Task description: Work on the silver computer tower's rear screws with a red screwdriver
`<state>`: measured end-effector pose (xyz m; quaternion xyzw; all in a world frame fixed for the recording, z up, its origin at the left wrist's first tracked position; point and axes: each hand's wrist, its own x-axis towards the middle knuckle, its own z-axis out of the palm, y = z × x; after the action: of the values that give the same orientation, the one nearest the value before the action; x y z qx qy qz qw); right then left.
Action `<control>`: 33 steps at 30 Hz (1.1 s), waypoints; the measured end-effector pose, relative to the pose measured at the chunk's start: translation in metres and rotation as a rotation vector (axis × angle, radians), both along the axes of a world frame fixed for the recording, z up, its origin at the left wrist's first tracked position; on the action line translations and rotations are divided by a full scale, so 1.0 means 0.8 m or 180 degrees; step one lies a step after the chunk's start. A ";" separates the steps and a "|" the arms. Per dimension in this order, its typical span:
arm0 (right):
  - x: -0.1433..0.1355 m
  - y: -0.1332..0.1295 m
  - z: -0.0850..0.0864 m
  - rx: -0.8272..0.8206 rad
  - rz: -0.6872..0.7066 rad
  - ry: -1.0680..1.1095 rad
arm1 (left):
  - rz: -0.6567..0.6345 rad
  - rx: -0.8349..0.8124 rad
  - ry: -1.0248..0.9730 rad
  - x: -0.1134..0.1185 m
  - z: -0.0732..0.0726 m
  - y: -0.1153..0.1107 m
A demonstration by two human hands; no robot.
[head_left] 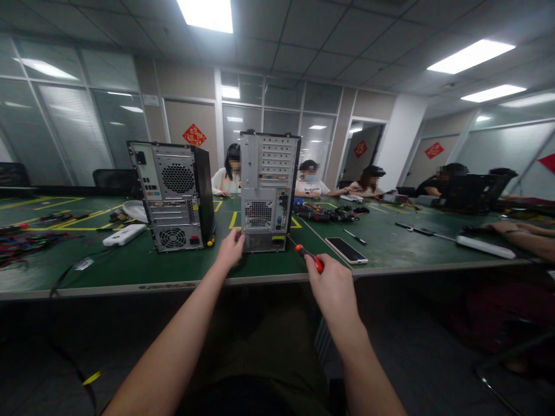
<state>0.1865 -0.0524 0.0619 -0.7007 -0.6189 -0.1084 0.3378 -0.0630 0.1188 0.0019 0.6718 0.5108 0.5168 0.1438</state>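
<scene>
A grey computer tower (271, 190) stands upright on the green table, its back panel with slots and ports facing me. My left hand (231, 249) is closed against the lower left edge of this tower, with some fingertips out of sight. In my right hand (332, 277) is a screwdriver (309, 256) with a red and black handle, gripped firmly. Its shaft points up and left to the tower's lower right corner; whether the tip touches cannot be made out. A second computer tower (176, 196) stands to the left, also back panel forward.
A phone (346, 251) and a small pen-like tool (355, 236) lie to the right. White power strips (124, 234) (485, 247) lie on both sides. Bundled black cables (332, 213) sit behind, tangled coloured wires (30, 240) at far left. Several people sit across the table.
</scene>
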 end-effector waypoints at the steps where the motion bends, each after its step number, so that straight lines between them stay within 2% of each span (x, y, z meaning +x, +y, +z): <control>1: 0.001 0.001 -0.002 0.0181 0.0098 0.0038 | 0.0003 0.0005 0.0001 0.000 0.000 0.000; 5: 0.002 -0.001 -0.007 0.0497 0.0278 0.0203 | 0.0002 0.0007 -0.0003 0.000 0.000 0.000; 11: 0.002 -0.007 -0.004 0.0402 0.0437 0.0135 | 0.0010 0.0023 -0.0031 0.000 0.000 -0.001; 20: 0.003 -0.012 0.001 0.0197 0.0370 -0.0067 | 0.0032 0.0030 -0.0071 0.003 0.004 -0.003; 33: 0.003 0.006 -0.008 0.0326 0.0390 -0.0174 | 0.0016 -0.0005 -0.0082 0.003 0.005 -0.005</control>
<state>0.1890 -0.0477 0.0554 -0.6401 -0.6633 -0.1382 0.3622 -0.0604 0.1145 0.0058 0.6636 0.5110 0.5254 0.1497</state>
